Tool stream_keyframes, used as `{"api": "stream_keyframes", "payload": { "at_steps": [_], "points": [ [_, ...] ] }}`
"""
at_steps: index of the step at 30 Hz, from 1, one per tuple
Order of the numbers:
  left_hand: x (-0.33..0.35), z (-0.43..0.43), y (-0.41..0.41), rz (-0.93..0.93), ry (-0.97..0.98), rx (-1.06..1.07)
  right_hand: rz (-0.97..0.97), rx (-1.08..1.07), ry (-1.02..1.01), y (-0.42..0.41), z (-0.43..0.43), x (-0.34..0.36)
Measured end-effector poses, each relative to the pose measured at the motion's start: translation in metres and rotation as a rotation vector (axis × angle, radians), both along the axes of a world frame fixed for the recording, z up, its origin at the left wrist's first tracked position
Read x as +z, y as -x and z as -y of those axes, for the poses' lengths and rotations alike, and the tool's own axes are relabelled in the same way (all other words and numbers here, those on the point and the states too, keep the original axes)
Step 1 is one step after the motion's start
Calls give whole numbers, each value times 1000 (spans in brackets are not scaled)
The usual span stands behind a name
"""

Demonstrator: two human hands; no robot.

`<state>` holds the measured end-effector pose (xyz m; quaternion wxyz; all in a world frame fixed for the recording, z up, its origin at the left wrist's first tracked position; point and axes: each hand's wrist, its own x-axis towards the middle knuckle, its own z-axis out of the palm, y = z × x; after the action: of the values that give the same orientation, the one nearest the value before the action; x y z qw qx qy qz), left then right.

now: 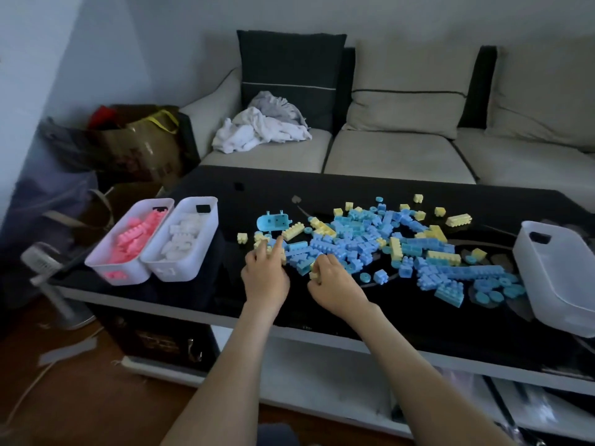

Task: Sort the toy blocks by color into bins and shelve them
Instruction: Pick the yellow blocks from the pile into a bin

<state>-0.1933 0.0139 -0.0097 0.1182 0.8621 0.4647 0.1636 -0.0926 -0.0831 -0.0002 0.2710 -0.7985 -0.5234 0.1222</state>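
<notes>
A heap of blue blocks mixed with yellow blocks is spread over the black glass table. My left hand is at the heap's left edge, fingers curled around small yellow blocks, index finger stretched toward a long yellow block. My right hand lies just right of it and pinches a yellow block. At the table's left end stand a white bin of pink blocks and a white bin of white blocks. An empty white bin sits at the right end.
A beige sofa with cushions and crumpled cloths runs behind the table. Bags and a small fan crowd the floor at the left. A lower shelf lies under the tabletop.
</notes>
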Motion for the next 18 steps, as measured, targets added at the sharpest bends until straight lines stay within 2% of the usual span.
{"api": "stream_keyframes", "payload": {
  "at_steps": [3, 9, 18],
  "points": [
    [-13, -6, 4, -151, -12, -110, 108, -84, 16, 3, -6, -6],
    [-16, -9, -7, -43, -142, -89, 313, -160, -17, 7, -15, -22],
    [-18, -13, -12, 108, -90, -124, 239, -192, -60, 2, -15, -23]
  ]
}}
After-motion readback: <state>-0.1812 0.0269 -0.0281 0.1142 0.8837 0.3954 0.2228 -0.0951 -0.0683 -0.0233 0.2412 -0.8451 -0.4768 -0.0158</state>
